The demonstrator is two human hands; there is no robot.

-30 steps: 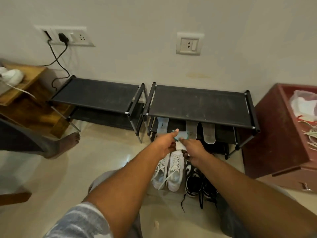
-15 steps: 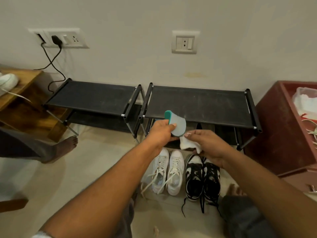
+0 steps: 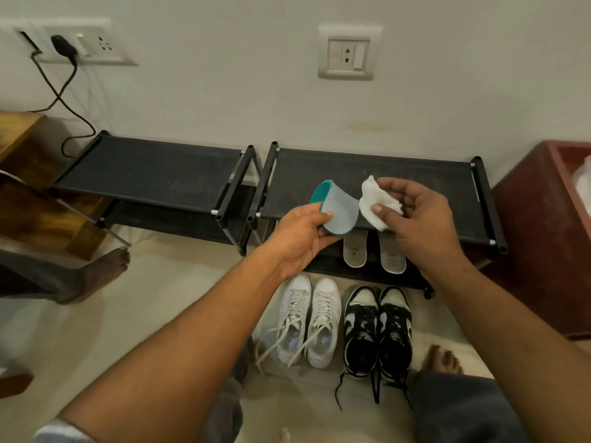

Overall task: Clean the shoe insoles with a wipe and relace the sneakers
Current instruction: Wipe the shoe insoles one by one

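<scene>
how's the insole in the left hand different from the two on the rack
The pale grey insole with the teal underside is held in the left hand and bent into a curve; the two grey insoles rest unbent on the black rack's lower shelf, untouched, no teal showing. All show pale top faces.

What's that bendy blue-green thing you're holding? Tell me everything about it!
It is a shoe insole, pale grey-blue on one face and teal on the other, thin and foamy-looking. It is curled, so the teal side shows at its far end. The left hand holds it up by its near end, thumb on the grey face, in front of the black shoe rack. The white wipe in the right hand is beside its edge; whether they touch is unclear.
</scene>
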